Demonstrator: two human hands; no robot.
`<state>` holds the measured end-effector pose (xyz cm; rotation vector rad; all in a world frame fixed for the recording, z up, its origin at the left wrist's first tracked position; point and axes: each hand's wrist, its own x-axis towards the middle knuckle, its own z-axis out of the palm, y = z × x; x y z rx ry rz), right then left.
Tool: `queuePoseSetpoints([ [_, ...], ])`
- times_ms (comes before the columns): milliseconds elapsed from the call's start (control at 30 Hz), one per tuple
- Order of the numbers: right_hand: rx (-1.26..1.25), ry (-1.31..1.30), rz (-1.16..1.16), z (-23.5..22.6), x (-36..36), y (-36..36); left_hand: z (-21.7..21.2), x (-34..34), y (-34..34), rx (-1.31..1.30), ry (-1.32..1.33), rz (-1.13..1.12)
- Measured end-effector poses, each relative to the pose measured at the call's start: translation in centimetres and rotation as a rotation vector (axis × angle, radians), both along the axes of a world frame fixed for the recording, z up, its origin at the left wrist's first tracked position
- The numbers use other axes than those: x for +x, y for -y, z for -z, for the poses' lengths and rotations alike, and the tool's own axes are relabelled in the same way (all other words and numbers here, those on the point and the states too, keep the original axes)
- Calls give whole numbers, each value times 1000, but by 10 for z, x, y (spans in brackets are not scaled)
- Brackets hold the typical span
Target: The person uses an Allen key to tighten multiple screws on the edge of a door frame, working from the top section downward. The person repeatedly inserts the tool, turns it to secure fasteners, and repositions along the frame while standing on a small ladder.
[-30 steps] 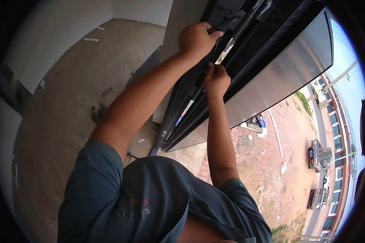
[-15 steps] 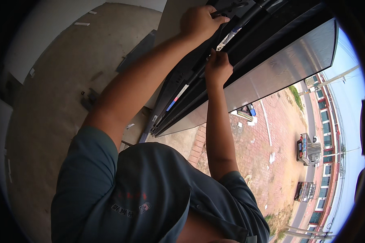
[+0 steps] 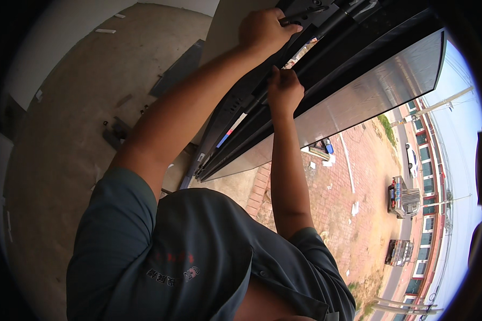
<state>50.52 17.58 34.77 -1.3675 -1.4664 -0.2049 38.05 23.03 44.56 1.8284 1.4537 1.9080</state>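
At the top of the view, my left hand [image 3: 265, 31] is closed round a dark, slim tool that looks like a wrench [image 3: 306, 12]. The tool's far end lies against a black metal frame [image 3: 233, 104] with small holes and slots. Lower and to the right, my right hand [image 3: 285, 91] is closed with its fingertips at the frame's long narrow gap. What those fingers grip, if anything, is hidden. A black rod [image 3: 326, 33] runs along the frame close to both hands. Beyond my right wrist extends a glossy grey panel [image 3: 369, 88] with a dark edge.
Left of the frame lies a concrete floor [image 3: 64, 134] with a flat grey board [image 3: 179, 67] and dark metal parts [image 3: 115, 134]. Right of the panel is a brick-paved yard [image 3: 326, 176] with scattered paper and a blue object [image 3: 328, 147]. A truck [image 3: 404, 198] stands by the road.
My right hand has shifted slightly left and down along the frame. My left hand stays nearly in place with the tool. A white car now shows on the road.
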Motion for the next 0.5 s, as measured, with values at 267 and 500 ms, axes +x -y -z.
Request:
queuePoseSetpoints([
  [267, 17, 25, 46, -1, 13, 1, -12, -6, 14, -139, -25, 50],
  [500, 29, 155, 151, -19, 31, 17, -9, -5, 5, -92, -4, 29],
])
